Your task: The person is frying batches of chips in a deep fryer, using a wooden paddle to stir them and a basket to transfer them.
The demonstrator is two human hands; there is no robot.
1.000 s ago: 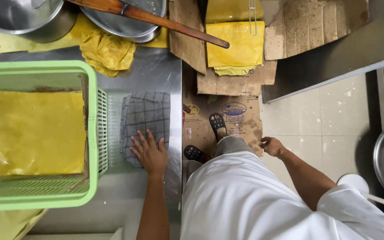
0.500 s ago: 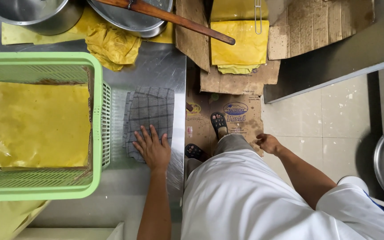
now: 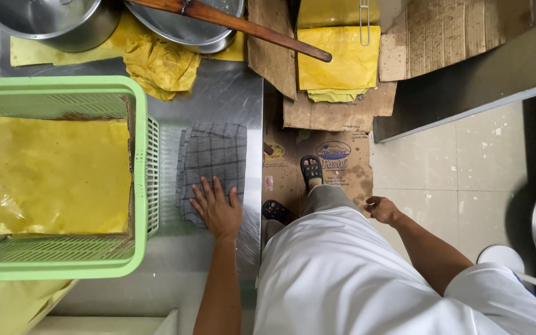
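left hand (image 3: 217, 211) flat on checked cloth (image 3: 213, 162); beside green crate (image 3: 139, 186); near counter edge (image 3: 259, 186)

Steel table (image 3: 218, 93) bears checked cloth (image 3: 215, 158), green basket (image 3: 138, 186).

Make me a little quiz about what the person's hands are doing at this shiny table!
1. True or false: the left hand lies flat on the checked cloth.
2. What fills the green basket? A) a yellow sheet B) spoons C) apples
3. Fill in: the right hand hangs over the ____, holding nothing.

Key: 1 true; 2 A, the yellow sheet; 3 floor.
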